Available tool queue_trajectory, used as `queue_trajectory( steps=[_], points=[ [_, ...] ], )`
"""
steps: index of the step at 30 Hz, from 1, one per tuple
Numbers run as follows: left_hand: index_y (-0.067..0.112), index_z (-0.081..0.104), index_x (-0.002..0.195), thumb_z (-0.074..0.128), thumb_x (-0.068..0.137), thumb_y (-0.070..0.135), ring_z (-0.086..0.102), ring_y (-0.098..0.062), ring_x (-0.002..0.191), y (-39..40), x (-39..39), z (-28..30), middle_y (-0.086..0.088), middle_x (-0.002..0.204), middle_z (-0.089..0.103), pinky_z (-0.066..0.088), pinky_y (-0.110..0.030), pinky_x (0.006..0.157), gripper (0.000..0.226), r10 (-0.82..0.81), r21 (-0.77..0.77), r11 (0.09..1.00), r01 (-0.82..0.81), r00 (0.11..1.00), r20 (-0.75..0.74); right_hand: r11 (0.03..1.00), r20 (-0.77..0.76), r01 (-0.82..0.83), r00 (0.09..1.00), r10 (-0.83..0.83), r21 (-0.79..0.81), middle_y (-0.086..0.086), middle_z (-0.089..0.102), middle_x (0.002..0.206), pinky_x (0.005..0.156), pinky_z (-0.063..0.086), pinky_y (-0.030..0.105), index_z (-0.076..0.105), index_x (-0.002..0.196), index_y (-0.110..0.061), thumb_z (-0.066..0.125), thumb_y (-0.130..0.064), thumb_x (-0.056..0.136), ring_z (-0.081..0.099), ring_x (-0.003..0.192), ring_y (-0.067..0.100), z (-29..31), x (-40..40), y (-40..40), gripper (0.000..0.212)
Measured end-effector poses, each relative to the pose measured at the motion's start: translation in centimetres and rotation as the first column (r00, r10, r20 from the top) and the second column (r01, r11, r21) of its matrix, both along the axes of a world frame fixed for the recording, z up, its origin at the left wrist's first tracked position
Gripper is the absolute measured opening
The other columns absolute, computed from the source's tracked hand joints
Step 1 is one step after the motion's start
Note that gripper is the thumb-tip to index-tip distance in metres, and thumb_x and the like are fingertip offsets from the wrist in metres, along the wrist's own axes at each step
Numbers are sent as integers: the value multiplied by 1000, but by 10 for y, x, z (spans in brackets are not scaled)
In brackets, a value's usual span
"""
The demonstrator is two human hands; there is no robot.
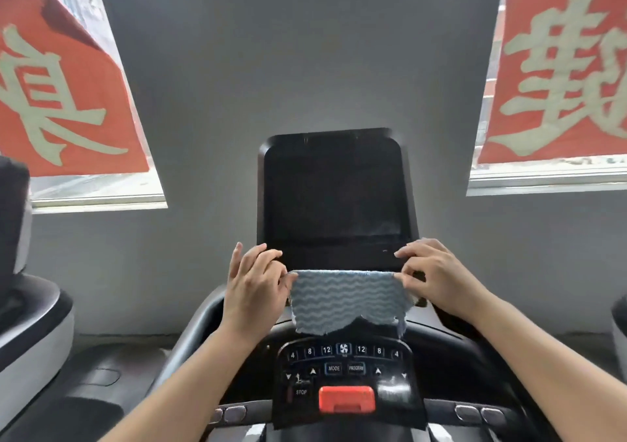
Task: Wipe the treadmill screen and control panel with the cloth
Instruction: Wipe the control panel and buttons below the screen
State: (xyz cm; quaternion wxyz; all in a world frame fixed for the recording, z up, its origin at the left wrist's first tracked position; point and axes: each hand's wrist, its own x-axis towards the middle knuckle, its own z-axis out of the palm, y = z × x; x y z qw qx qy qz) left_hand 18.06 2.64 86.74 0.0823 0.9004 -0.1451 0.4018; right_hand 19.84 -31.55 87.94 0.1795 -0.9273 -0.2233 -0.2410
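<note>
The grey wall (305, 51) fills most of the frame, with a red banner (57, 95) in the window at the upper left and another (559, 68) at the upper right. In the centre stands the treadmill, its dark screen (334, 197) switched off and facing the camera. Below it, in the lower centre, sits the control panel (346, 370) with its numbered buttons, MODE and PROGRAM keys and a red stop clip (346, 401) near the bottom edge.

Between screen and panel hangs the cloth (342, 300) — blue-grey with a wavy pattern, ragged along its lower edge. It is stretched flat in the air just under the screen's bottom border and above the buttons, and whether it touches the console behind it cannot be told. The left hand (258, 282) pinches its upper left corner between thumb and fingers, and the right hand (437, 278) pinches the upper right corner the same way.

As a judgement, the wiping looks barely begun or not begun at all: the cloth is being spread out, not pressed to any surface. The screen shows faint smudging near its lower right (hard to read in the glare), and a pale patch lies on the right of the panel. Both surfaces seem left to do.
</note>
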Motion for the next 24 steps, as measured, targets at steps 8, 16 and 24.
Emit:
queue_trajectory(
  steps=[8,16,24],
  points=[
    [11,73,71,71,89,39,59,-5,98,43,-51,5,11,111,65,37,-23,80,34,-210,-373,928,-12,809,-549,976,-662,115,749,38,186,-18,65,117,85,40,14,64,61,-13,72,-35,90,61,101,-7,1,-72,53,37],
    [16,74,68,79,83,32,54,-2,108,24,-95,-36,17,98,62,37,-20,97,23,-397,-519,843,142,815,-423,878,-700,311,713,37,363,8,44,63,61,33,34,49,59,-16,71,-49,81,42,59,22,-21,-108,112,46],
    [24,73,78,73,81,46,40,1,108,-39,-127,-50,26,106,53,31,-25,101,22,-440,-521,823,227,835,-331,894,-728,391,676,-118,218,1,36,59,50,27,30,45,60,-15,68,-30,87,33,56,15,-4,-113,148,38]
  ],
)
